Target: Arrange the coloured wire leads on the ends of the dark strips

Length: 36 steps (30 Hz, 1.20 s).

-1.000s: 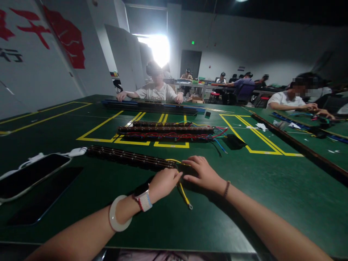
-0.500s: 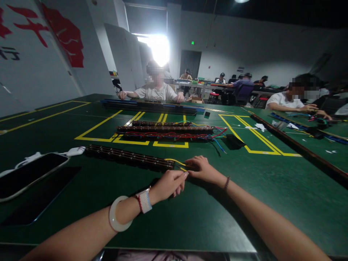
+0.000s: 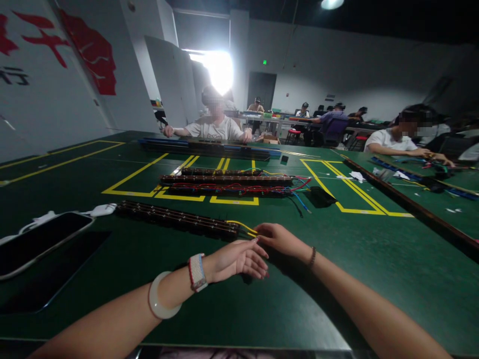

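A long dark terminal strip lies on the green table in front of me. Yellow wires come out of its right end. My right hand rests at that end, fingers closed around the yellow wires. My left hand, with a watch and a pale bangle on the wrist, hovers just below the strip's end with fingers stretched out and apart, holding nothing.
A phone and a white cable lie at the left. More strips with red and blue wires sit inside yellow floor-tape boxes farther back. A person sits across the table; other people work at the right and behind.
My left hand let go of the yellow wire and opened, dropping slightly toward me. My right hand drew in, closing on the wires at the strip's end.
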Each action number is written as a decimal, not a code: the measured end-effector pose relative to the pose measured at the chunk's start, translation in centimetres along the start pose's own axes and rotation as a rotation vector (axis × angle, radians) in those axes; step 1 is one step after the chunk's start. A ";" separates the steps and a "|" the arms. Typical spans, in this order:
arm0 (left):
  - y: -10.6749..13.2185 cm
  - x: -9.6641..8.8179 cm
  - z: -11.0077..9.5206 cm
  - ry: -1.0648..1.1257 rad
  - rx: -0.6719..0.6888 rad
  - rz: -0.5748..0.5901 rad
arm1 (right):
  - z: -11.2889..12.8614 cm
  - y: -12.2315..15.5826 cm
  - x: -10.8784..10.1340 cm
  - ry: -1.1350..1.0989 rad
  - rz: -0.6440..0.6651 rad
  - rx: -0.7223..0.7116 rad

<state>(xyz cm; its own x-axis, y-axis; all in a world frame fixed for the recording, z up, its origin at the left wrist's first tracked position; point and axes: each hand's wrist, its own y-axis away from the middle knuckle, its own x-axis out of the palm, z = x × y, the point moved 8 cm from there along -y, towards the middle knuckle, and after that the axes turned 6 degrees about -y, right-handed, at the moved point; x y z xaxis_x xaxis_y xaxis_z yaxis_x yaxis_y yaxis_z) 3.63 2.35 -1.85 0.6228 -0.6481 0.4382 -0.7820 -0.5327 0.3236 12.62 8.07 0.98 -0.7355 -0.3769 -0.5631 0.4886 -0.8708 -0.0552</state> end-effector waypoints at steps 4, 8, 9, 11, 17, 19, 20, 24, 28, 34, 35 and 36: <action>-0.4 -0.5 0.4 0.111 -0.015 -0.012 | 1.4 0.5 -0.6 0.202 -0.107 -0.072; -0.7 -0.7 0.2 0.225 0.050 -0.049 | 3.5 1.5 -0.1 0.584 -0.194 -0.202; -0.8 -0.9 0.0 0.257 0.082 -0.071 | 4.1 1.8 0.5 0.696 -0.184 -0.250; -0.9 -1.3 -0.3 0.326 0.153 -0.120 | 4.9 2.4 1.8 0.901 -0.146 -0.371; -1.0 -2.2 -0.6 0.465 0.213 -0.177 | 5.7 3.4 3.9 1.102 -0.096 -0.615; -1.0 -2.4 -0.5 0.469 0.203 -0.180 | 5.8 3.3 4.1 1.097 -0.074 -0.636; -1.0 -2.5 -0.4 0.457 0.206 -0.185 | 5.9 3.3 4.2 1.093 -0.058 -0.637; -1.0 -3.0 -0.5 0.381 0.227 -0.223 | 6.5 3.1 3.5 0.991 0.006 -0.561; -0.8 -3.5 -0.3 0.331 0.198 -0.276 | 7.1 3.2 1.6 0.789 -0.031 -0.457; -1.0 -3.3 -0.4 0.337 0.192 -0.243 | 6.6 3.2 1.5 0.872 -0.028 -0.476; -1.0 -3.2 -0.4 0.342 0.199 -0.225 | 6.4 3.1 1.7 0.890 -0.017 -0.473; -1.1 -3.1 -0.5 0.345 0.204 -0.205 | 6.2 3.0 1.8 0.897 -0.009 -0.463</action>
<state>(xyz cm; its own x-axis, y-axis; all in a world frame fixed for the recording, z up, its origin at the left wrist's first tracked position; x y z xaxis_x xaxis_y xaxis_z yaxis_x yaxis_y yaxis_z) 2.56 5.19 -3.18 0.6934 -0.3170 0.6471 -0.6006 -0.7504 0.2760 9.84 2.83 4.88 -0.2087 0.1714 -0.9628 0.7591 -0.5924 -0.2700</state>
